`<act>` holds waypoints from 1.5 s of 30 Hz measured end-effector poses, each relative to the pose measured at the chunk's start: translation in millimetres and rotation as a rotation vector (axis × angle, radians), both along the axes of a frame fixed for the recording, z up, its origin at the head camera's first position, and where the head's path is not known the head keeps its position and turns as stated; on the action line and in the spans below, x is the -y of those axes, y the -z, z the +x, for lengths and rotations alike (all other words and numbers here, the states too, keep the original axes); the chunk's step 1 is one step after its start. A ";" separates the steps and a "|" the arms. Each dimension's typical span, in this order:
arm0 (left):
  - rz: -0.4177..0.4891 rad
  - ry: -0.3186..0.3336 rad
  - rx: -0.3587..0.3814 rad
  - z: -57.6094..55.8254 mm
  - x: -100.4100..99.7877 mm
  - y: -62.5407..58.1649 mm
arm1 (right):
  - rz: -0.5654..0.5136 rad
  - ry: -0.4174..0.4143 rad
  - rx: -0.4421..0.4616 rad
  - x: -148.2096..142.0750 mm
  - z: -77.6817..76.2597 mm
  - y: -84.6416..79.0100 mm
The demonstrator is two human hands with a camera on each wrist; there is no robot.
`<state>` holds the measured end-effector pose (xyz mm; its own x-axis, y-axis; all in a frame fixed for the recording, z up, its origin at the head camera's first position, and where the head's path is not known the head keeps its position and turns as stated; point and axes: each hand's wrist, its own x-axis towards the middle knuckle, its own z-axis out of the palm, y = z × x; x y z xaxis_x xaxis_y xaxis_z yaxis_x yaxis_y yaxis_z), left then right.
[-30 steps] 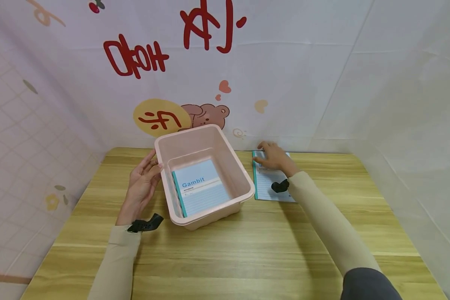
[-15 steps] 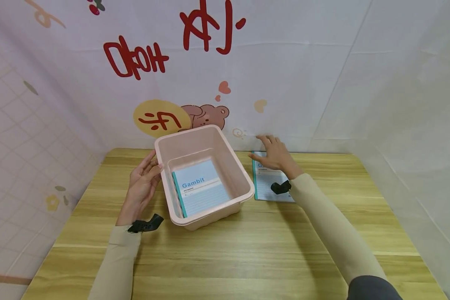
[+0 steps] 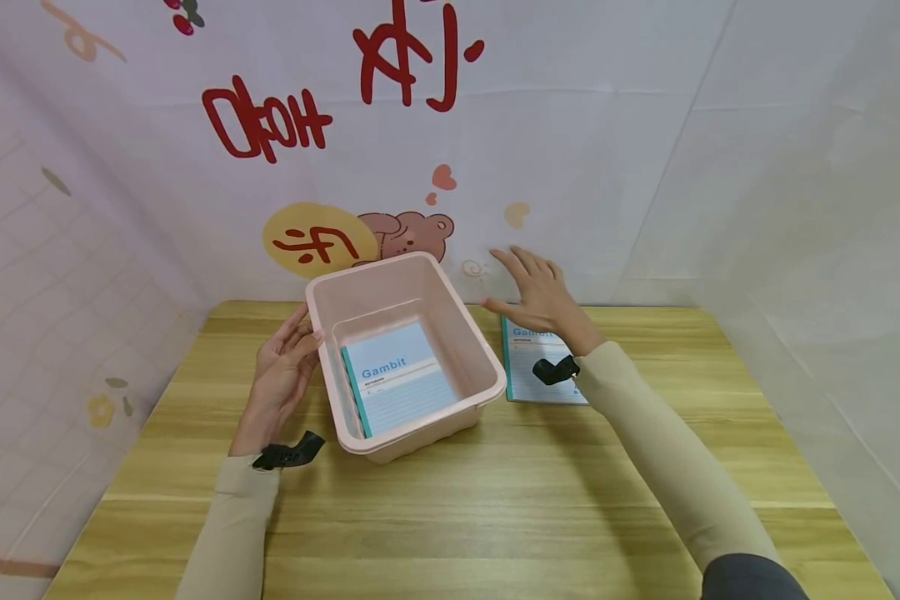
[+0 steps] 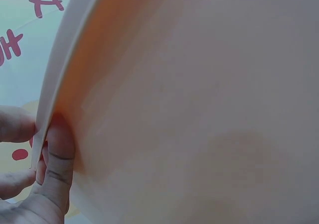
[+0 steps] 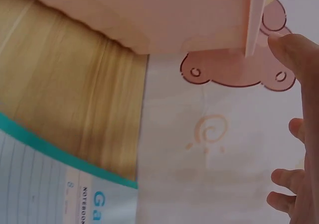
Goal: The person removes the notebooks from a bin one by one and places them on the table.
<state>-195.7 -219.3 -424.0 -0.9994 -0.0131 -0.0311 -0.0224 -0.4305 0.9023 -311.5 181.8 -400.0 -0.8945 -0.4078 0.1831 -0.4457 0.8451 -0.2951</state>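
Observation:
A pale pink plastic basin (image 3: 412,433) stands at the table's middle left, angled to the table edge. Inside it lies a blue and white notebook (image 3: 408,379) marked "Gambit", with a teal spine. My left hand (image 3: 285,371) pinches the basin's left rim; the left wrist view shows the thumb and fingers (image 4: 60,139) on either side of the rim (image 4: 62,64). My right hand (image 3: 540,300) is raised, fingers spread and holding nothing, between the basin's right rim and a second Gambit notebook (image 3: 536,379). That notebook lies on the table, its upper right part hidden by the hand.
The wood-grain table (image 3: 450,533) ends at a white cloth backdrop (image 3: 607,167) printed with red characters and a bear (image 3: 416,237). The same kind of cloth stands at both sides. A black camera mount is strapped to each wrist.
My right hand has lifted from over the right notebook and shifted up and left towards the basin, its fingers spreading. The left hand, basin and notebooks stay in place.

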 end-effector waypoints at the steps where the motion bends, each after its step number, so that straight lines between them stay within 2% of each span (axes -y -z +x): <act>1: 0.004 0.005 -0.003 0.2 -0.2 0.6 | 0.007 0.000 -0.002 1.2 1.2 -2.4; 7: 0.000 0.015 -0.003 0.4 -2.6 1.6 | 0.029 -0.001 -0.027 7.9 7.2 -18.0; 14: -0.008 -0.006 0.022 2.5 -3.8 -1.0 | 0.024 -0.033 -0.042 23.1 11.9 -38.4; 22: 0.017 -0.012 0.001 4.9 0.2 -1.4 | 0.015 -0.074 -0.035 49.0 14.3 -57.1; 31: 0.038 -0.015 -0.006 6.5 0.2 0.5 | 0.021 -0.134 -0.065 79.9 17.2 -64.7; 36: 0.056 -0.014 -0.016 5.7 -0.4 0.0 | 0.052 -0.152 -0.037 98.7 19.1 -69.9; 39: 0.075 -0.009 -0.020 4.6 -0.9 0.1 | 0.082 -0.167 -0.014 109.5 19.4 -69.4; 45: 0.045 -0.013 -0.010 3.4 -3.3 0.4 | 0.134 -0.204 0.016 128.6 18.6 -60.0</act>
